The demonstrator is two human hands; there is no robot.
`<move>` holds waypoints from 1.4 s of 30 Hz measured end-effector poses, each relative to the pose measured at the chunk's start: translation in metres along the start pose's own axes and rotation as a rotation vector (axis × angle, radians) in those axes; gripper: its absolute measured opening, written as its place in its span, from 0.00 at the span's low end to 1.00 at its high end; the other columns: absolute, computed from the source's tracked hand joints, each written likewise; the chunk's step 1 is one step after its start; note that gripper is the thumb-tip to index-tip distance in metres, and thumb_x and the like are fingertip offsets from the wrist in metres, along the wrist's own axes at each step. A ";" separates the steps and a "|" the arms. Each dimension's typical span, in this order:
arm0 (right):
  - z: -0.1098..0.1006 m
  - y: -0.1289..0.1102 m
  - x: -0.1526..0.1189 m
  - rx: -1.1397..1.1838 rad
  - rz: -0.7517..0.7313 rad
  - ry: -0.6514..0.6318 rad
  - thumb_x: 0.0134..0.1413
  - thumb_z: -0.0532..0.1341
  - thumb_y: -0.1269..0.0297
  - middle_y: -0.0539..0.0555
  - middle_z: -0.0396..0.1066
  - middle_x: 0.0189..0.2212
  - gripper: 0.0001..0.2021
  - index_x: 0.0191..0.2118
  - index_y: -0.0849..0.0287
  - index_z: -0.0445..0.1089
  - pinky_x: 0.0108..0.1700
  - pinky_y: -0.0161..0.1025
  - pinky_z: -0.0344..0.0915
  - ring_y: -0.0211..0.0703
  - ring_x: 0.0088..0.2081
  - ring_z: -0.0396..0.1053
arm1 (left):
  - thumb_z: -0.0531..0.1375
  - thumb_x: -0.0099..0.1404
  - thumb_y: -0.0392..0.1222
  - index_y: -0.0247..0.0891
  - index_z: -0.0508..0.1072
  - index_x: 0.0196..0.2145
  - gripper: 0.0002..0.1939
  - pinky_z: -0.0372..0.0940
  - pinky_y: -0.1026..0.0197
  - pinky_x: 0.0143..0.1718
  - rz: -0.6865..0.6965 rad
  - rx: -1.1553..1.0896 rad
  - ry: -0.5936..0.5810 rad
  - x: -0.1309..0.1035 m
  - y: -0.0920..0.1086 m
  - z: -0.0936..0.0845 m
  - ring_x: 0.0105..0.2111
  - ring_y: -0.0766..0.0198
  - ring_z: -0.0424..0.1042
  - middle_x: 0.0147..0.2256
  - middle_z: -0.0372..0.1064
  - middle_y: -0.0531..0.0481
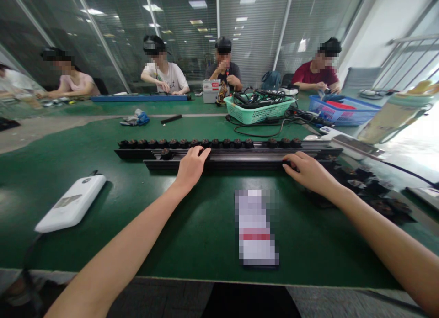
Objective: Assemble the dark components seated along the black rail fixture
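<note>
A long black rail (pixel 240 164) lies crosswise on the table before me. A round black socket-like piece (pixel 167 154) sits at its left part. My left hand (pixel 192 166) is closed over the rail's middle, fingertips on its far side; anything under them is hidden. My right hand (pixel 305 169) pinches a small black piece (pixel 287 162) at the right of the rail; its kind is mostly hidden. Just behind lies a second black rail (pixel 132 153), with a row of round black pieces (pixel 216 143) along it.
A phone (pixel 255 231) lies nearest me, a white power bank (pixel 72 204) at left. More black pieces (pixel 360 178) lie at right. Beyond are a green basket (pixel 259 112) of cables, a blue basket (pixel 356 114) and a bottle (pixel 391 117). Several people sit across the table.
</note>
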State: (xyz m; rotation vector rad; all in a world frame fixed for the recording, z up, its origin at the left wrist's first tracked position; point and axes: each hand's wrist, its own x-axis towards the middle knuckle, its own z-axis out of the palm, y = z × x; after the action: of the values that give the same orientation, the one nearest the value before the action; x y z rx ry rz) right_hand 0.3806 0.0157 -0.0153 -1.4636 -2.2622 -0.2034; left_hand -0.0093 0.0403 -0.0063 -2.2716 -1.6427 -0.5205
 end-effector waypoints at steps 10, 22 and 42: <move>0.000 0.002 0.000 0.004 0.005 -0.017 0.66 0.53 0.57 0.58 0.69 0.36 0.16 0.49 0.59 0.72 0.40 0.46 0.66 0.51 0.36 0.70 | 0.44 0.74 0.32 0.39 0.69 0.63 0.26 0.67 0.52 0.49 -0.001 -0.001 -0.012 0.001 0.004 -0.002 0.57 0.49 0.67 0.58 0.68 0.38; -0.001 0.000 0.000 -0.006 0.000 0.001 0.66 0.54 0.58 0.58 0.70 0.36 0.15 0.48 0.58 0.72 0.40 0.45 0.66 0.51 0.37 0.71 | 0.44 0.75 0.33 0.40 0.69 0.63 0.25 0.67 0.53 0.48 -0.005 0.002 -0.018 0.002 0.007 -0.002 0.57 0.49 0.67 0.58 0.68 0.39; 0.000 0.000 0.000 -0.005 -0.001 -0.008 0.67 0.54 0.58 0.58 0.69 0.37 0.15 0.49 0.60 0.72 0.40 0.45 0.66 0.49 0.36 0.70 | 0.44 0.74 0.31 0.38 0.69 0.63 0.25 0.68 0.54 0.45 0.024 0.028 -0.009 0.004 0.012 -0.001 0.56 0.49 0.68 0.58 0.69 0.37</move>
State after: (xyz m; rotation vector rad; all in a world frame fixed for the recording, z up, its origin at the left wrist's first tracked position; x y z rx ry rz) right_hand 0.3802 0.0156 -0.0151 -1.4683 -2.2705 -0.2038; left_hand 0.0029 0.0393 -0.0037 -2.2736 -1.6151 -0.4802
